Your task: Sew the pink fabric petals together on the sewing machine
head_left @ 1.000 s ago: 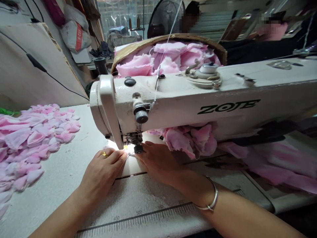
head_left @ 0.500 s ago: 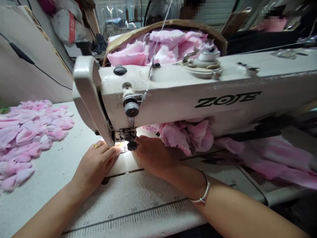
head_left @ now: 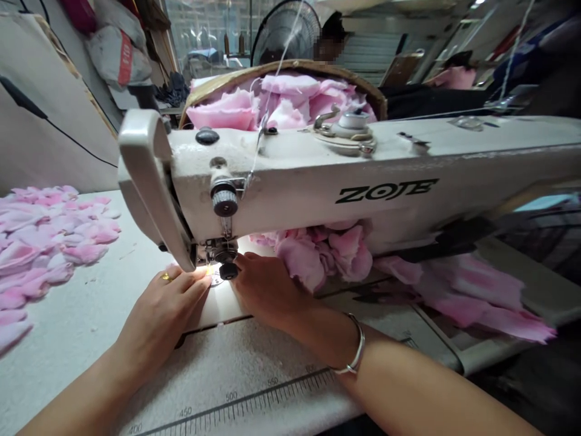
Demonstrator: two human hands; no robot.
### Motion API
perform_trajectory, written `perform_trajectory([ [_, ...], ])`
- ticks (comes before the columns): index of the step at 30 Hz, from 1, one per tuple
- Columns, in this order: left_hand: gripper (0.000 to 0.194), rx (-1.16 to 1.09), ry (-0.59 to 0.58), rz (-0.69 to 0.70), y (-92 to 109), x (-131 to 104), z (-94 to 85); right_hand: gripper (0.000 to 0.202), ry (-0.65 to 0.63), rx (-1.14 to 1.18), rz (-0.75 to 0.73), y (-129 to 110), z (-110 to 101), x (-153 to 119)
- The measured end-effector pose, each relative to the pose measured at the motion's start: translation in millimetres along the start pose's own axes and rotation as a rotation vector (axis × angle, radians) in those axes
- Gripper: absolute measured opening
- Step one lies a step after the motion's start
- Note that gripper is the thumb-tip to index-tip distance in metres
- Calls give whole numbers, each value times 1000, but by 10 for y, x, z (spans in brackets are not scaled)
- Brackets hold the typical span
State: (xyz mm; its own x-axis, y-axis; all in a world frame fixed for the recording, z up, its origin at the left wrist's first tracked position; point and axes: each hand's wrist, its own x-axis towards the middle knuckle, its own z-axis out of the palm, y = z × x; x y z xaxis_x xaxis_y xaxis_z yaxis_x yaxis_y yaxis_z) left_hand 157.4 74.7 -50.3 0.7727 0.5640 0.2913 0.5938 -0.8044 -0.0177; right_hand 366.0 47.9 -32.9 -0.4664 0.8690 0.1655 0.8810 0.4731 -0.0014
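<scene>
My left hand (head_left: 161,309), a gold ring on one finger, lies beside the lit needle area (head_left: 216,275) of a white ZOJE sewing machine (head_left: 290,194). Its fingers are pressed together at the needle, on a pink fabric piece (head_left: 171,266) of which only a sliver shows. My right hand (head_left: 267,287), a silver bangle on its wrist, curls in under the machine arm on the needle's other side. Its fingertips are behind the black knob (head_left: 228,270), so what they grip is hidden. Crumpled pink fabric petals (head_left: 306,260) bunch just behind that hand.
Many pink petal pieces (head_left: 59,242) spread over the table's left side. Behind the machine stands a basket (head_left: 381,103) heaped with pink fabric. A pink strip (head_left: 481,290) trails off to the right. A fan (head_left: 285,30) and two people are in the background.
The whole view has shifted, so the machine and hands appear slightly further left. Both hands keep their places at the needle. The pink bunch behind the right hand has changed shape a little.
</scene>
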Motion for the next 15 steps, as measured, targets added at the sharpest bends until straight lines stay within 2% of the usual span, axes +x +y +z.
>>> perform_trajectory([
  [4,23,34,74,42,-46,37,36,23,28,-6,-3,4,10,13],
  [7,19,68,123,20,-26,61,38,21,50,-9,6,7,25,22],
  [11,16,106,139,-1,-10,80,11,19,66,-14,15,0,38,29],
  [15,14,174,159,-19,-76,89,-15,18,66,1,47,-13,43,33],
])
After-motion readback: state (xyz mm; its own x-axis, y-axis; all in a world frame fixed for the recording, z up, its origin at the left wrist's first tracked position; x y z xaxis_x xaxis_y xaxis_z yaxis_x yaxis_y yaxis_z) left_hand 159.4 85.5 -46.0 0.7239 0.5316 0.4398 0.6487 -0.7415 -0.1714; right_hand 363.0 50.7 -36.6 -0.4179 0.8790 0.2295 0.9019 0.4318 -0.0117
